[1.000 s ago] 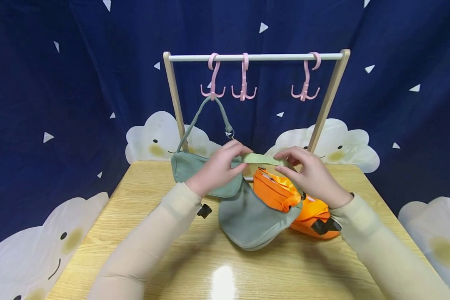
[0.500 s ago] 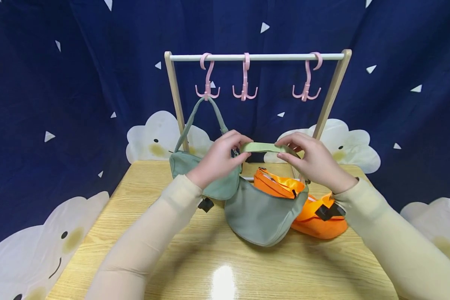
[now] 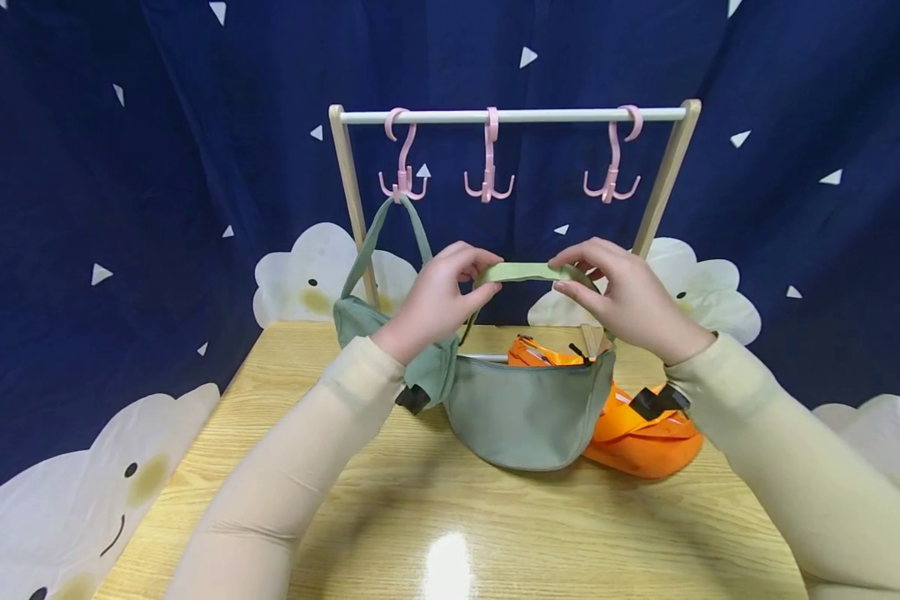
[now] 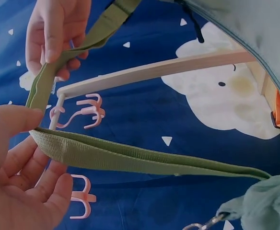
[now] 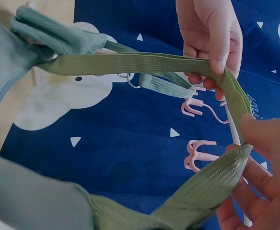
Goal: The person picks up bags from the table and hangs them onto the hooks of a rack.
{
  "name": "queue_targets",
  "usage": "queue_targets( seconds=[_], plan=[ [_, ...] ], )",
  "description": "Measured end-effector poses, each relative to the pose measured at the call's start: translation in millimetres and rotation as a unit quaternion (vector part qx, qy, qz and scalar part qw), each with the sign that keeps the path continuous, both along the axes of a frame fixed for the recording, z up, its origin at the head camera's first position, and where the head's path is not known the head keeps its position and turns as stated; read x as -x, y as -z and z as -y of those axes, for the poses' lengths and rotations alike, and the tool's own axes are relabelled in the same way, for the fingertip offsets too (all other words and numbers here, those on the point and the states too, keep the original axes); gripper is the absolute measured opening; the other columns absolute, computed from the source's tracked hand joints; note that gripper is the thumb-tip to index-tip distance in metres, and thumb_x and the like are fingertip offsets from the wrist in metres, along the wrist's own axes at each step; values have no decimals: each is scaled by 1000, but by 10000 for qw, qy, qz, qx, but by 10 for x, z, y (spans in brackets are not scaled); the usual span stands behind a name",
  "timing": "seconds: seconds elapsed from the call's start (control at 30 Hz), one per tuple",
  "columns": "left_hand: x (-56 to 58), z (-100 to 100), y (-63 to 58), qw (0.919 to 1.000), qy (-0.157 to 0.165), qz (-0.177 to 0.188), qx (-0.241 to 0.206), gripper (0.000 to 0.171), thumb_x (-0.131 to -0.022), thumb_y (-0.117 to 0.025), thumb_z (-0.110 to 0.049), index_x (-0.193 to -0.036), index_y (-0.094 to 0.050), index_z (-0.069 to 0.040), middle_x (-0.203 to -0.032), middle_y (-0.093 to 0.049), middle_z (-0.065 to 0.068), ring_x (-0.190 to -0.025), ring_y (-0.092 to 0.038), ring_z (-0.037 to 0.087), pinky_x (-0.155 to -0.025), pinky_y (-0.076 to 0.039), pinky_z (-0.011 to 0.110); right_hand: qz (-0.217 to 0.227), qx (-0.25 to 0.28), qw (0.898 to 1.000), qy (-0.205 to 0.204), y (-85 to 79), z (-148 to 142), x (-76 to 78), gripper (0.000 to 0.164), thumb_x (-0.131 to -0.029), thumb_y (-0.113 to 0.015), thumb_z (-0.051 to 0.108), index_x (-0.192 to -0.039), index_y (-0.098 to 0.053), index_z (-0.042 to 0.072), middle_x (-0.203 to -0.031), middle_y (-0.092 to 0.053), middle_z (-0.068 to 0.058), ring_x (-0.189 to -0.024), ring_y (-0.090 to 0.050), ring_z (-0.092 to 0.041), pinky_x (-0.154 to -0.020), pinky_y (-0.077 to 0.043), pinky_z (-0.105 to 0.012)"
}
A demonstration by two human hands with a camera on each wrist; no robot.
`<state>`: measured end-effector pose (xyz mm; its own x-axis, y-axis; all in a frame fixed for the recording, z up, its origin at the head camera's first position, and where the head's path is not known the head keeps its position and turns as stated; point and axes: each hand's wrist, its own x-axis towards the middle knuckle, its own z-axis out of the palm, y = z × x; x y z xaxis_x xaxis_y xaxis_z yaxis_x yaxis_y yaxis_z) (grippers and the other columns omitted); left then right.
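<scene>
Between thumb and fingers, my left hand pinches the green webbing strap of a grey-green crescent-shaped bag. My right hand pinches the same strap a short way along, so a level stretch runs between the hands. Below them hangs the bag, its zipped top edge facing up. In the left wrist view the strap is doubled and slopes from my fingers toward the bag. Behind my left forearm a smaller teal corduroy shoulder bag hangs by its strap from the leftmost pink hook.
A wooden rack with a white rail stands at the table's back. Two more pink hooks, a middle one and a right one, hang there. An orange waist bag lies on the wooden table, partly behind the grey-green bag.
Both hands have raised the strap, and the grey-green bag has risen and swung level. The leftmost hook has slid left along the rail with the teal bag.
</scene>
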<state>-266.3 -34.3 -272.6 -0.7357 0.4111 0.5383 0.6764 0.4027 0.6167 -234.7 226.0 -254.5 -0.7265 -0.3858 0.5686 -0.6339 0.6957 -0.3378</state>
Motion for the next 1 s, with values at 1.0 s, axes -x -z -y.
queue_targets(
  seconds=[1.0],
  plan=[
    [106,-83,-199,9892,-178,590,-1332,29,-96,-71,-5,-124,-69,-2,-116,-65,15,-99,-62,24,-90,-52,28,-223,875,9959,72,-241,98,195,20,-98,-71,13,-117,-71,8,-107,-70,-6,-92,-56,-8,-87,-47,-14]
  ],
)
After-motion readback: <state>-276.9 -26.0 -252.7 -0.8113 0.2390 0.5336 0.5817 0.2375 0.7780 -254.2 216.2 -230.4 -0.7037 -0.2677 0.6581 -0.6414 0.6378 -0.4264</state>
